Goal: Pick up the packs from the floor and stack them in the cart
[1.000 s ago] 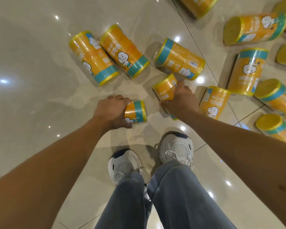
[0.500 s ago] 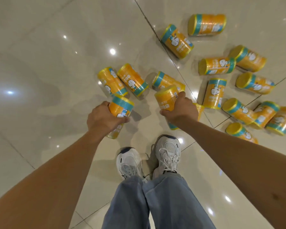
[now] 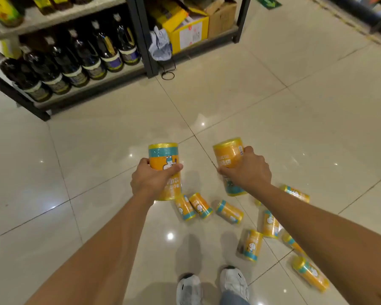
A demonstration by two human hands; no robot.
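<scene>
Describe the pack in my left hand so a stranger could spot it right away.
Start at the shelf of dark bottles, then drop to the two raised hands over the tiled floor. The left hand grips an upright orange pack; unlike the right-hand pack, its teal band sits on top.

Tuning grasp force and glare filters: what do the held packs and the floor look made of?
Pack in the left hand and pack in the right hand: glossy plastic film, likely shrink-wrap around a roll; highlights and creases show on the printed orange surface, so probably soft, not rigid. Floor: polished glazed tile, pale beige, with grout lines and mirror-like lamp reflections.
</scene>
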